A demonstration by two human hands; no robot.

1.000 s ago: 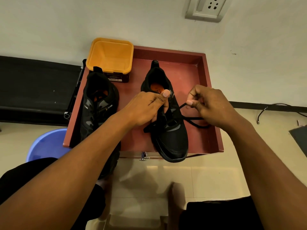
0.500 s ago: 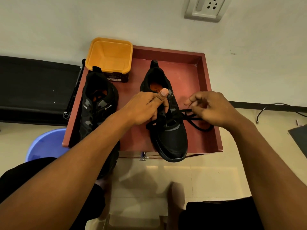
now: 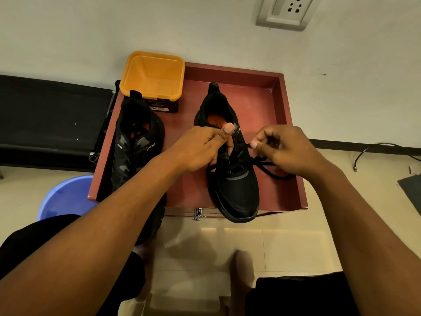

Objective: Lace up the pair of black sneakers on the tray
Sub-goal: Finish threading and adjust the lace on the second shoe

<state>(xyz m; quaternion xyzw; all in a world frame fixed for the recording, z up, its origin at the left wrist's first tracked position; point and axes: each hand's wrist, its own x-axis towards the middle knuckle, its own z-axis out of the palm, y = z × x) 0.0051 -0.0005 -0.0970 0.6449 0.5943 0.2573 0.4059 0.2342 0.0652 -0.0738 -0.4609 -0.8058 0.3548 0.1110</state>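
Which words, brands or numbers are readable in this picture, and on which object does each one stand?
"CLYMB": twice, on both collar sides of the black sneaker on the left of the red tray.
Label on the dark side of the orange square tub: too small to read.
Mark on the black sneaker on the right, beside the left hand: partly hidden, unreadable.
Print on its orange insole: blurred.

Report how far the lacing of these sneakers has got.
Done: the lace already crosses the lowest eyelets of the shoe under the hands. In hand: the left hand grips that shoe's upper while the right hand pinches the lace end. Left: its upper eyelets, the knot, and the other shoe, where no lace shows.
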